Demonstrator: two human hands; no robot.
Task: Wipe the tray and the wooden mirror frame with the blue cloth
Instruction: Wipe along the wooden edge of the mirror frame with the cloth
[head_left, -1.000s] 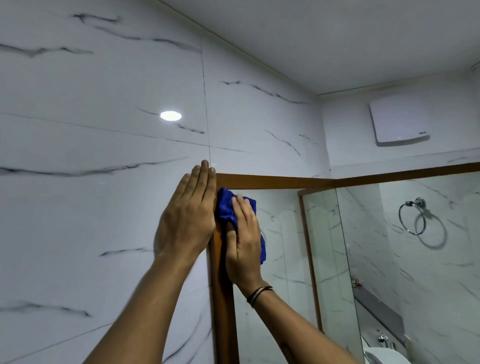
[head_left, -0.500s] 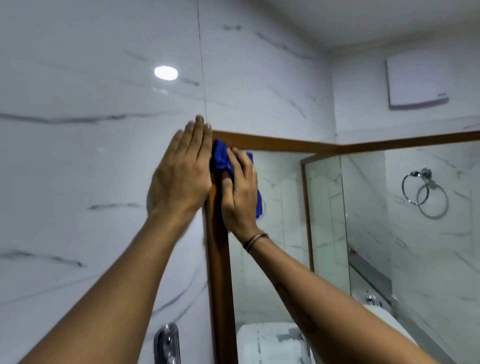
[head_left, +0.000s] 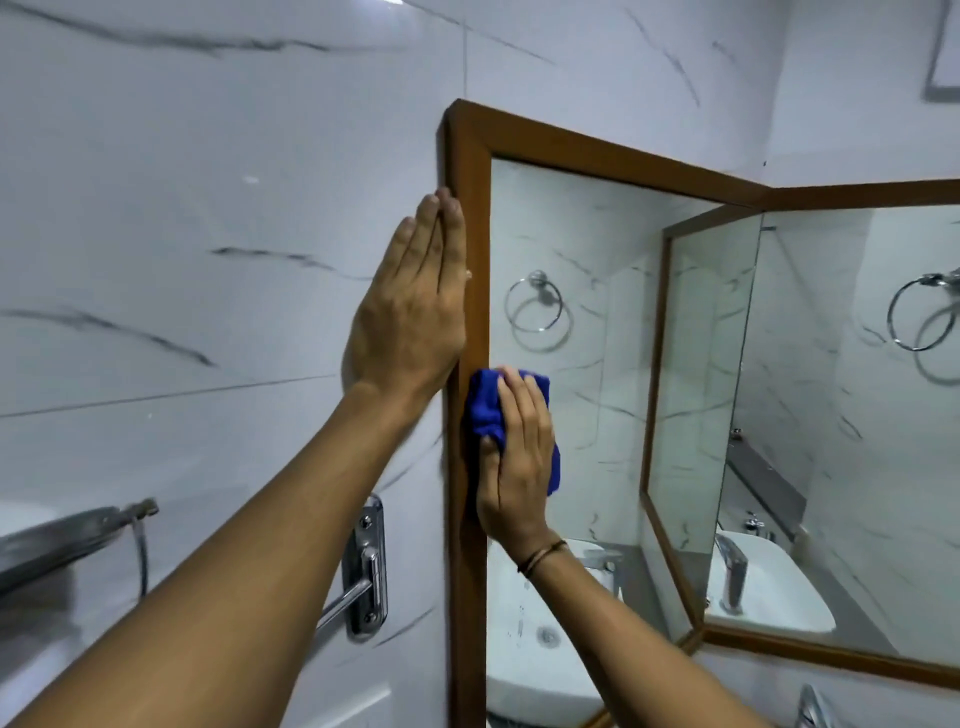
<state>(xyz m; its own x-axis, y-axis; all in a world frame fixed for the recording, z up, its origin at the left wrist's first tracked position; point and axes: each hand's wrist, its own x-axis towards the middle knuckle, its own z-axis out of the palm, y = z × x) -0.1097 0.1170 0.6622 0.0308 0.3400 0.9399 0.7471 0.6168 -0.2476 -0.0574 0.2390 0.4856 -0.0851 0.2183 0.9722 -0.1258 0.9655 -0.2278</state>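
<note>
The wooden mirror frame (head_left: 470, 218) is brown and hangs on a marble-tiled wall; its left upright runs down the middle of the view. My right hand (head_left: 517, 467) presses the blue cloth (head_left: 483, 405) against that upright, about halfway down, with the cloth bunched under my fingers. My left hand (head_left: 410, 312) lies flat on the wall, fingers together, its edge touching the frame's outer side just above the cloth. A metal tray (head_left: 57, 540) shows blurred at the lower left edge.
A chrome bracket with a rail (head_left: 366, 571) is fixed to the wall left of the frame. A second framed mirror (head_left: 857, 415) meets the first at the corner. A white basin and tap (head_left: 732, 571) appear as a reflection in that second mirror.
My right hand slid the blue cloth down the left upright from the top corner to about mid-height. My left hand came down the wall beside it. The view tilted downward.
</note>
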